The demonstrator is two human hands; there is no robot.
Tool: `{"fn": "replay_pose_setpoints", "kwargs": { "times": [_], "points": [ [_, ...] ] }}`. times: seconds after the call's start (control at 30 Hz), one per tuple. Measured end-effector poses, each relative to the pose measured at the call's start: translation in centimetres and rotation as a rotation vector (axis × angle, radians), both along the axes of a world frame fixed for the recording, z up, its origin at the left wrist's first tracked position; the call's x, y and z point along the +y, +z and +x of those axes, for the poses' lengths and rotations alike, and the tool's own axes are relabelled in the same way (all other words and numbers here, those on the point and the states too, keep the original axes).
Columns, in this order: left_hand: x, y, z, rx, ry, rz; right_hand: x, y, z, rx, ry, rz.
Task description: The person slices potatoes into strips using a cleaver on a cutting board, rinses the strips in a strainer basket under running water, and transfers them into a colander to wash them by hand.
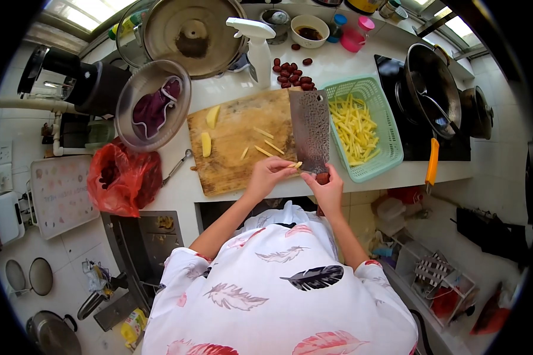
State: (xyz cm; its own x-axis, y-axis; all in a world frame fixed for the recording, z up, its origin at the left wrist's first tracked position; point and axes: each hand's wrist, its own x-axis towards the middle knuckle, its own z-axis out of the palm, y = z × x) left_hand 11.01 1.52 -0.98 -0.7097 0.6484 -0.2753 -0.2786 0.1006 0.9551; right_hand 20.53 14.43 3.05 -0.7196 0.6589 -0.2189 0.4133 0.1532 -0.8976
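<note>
A white tabletop (pixel 214 94) carries one rectangular wooden cutting board (pixel 219 177), whose near edge sits close to the tabletop's front edge. Right of the board is one black wok (pixel 430 80) with an orange handle; between them stands one pale green plastic basket (pixel 392 133), holding a heap of yellow strips too many to count. Left of the board are one round clear plastic bowl (pixel 126 100) and one red plastic bag (pixel 142 186).

One grey metal cleaver (pixel 309 127) reaches away from the person over the board's right edge, its blade just beside the basket. Both forearms angle inward, bringing the hands together at the board's near right corner. The right hand (pixel 327 188) closes around the cleaver's brown handle; the left hand (pixel 269 176) pinches a small yellow piece (pixel 296 165) between thumb and fingers.

Dark red dates (pixel 291 75) lie beyond the board, over ten. Two thick yellow slices (pixel 206 144) lie on its left part, and a band of wood separates them from four loose thin strips (pixel 263 151).
</note>
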Motion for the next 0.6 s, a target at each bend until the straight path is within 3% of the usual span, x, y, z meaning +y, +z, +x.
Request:
{"fn": "replay_pose_setpoints", "kwargs": {
  "times": [0.03, 0.1, 0.2, 0.4, 0.5, 0.57, 0.6],
  "points": [
    [0.3, 0.8, 0.0, 0.004, -0.001, 0.0, 0.0, 0.2, -0.4, -0.006, 0.01, 0.012],
    [1.0, 2.0, 0.0, -0.241, -0.09, 0.057, 0.2, -0.4, -1.1, 0.059, -0.004, -0.053],
    [2.4, 2.1, -0.4, -0.314, -0.159, 0.043, 1.2, -0.8, -0.9, 0.122, -0.026, -0.087],
    [8.6, 3.8, -2.5, -0.28, -0.301, -0.126, 4.9, 2.6, 0.8, 0.257, -0.395, 0.264],
    [12.8, 3.0, -2.7, -0.161, -0.236, 0.069, 5.6, 4.4, 1.3, 0.33, -0.509, 0.237],
    [14.2, 1.0, -2.7, 0.346, -0.133, 0.002, 6.0, 4.4, 1.6, 0.348, -0.516, 0.264],
    [13.6, 1.3, -3.0, 0.344, -0.135, 0.001, 6.1, 4.3, 1.8, 0.363, -0.512, 0.287]
  ]
}}
